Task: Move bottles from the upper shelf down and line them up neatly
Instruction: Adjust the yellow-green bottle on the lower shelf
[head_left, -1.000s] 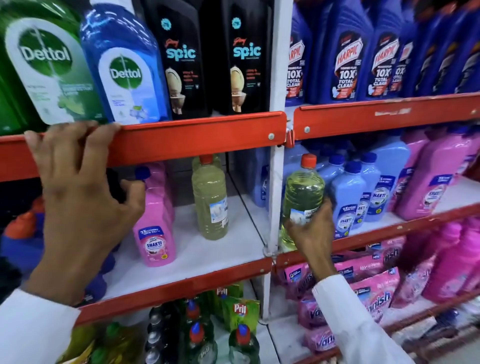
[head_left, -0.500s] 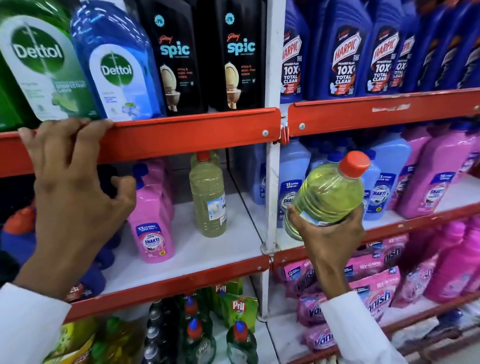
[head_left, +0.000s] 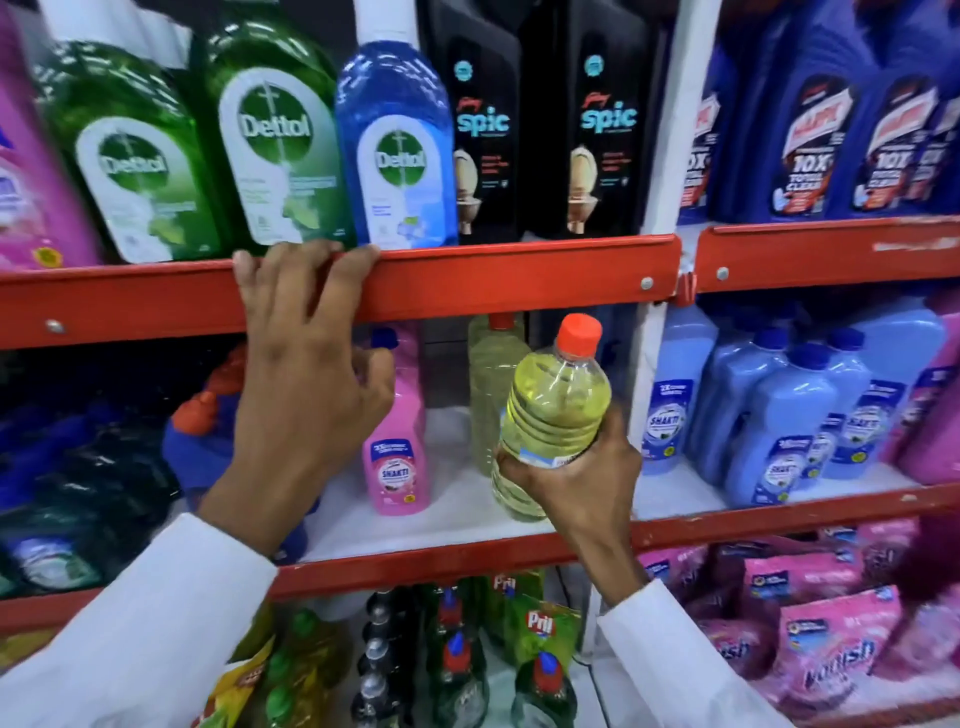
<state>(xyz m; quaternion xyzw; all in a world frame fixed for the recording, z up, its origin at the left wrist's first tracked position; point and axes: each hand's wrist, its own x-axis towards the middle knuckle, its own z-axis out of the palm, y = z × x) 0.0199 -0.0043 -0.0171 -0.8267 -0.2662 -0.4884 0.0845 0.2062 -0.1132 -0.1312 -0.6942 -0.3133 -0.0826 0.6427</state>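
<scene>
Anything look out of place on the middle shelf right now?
Yes: a lone yellow-green bottle stands behind the pink Shakti bottle, away from any row. Its match is in the right hand.

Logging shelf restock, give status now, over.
Left hand gripping red rail. Right hand holds yellow bottle. Pink bottle beside the gap.

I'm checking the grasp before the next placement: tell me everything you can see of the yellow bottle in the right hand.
The yellow bottle is clear ribbed plastic holding pale yellow liquid, with an orange-red screw cap and a partly hidden label band low on its body. It leans slightly, cap up. The right hand grips its lower half from below. It is held in front of the middle shelf, near a similar bottle standing further back there.
</scene>
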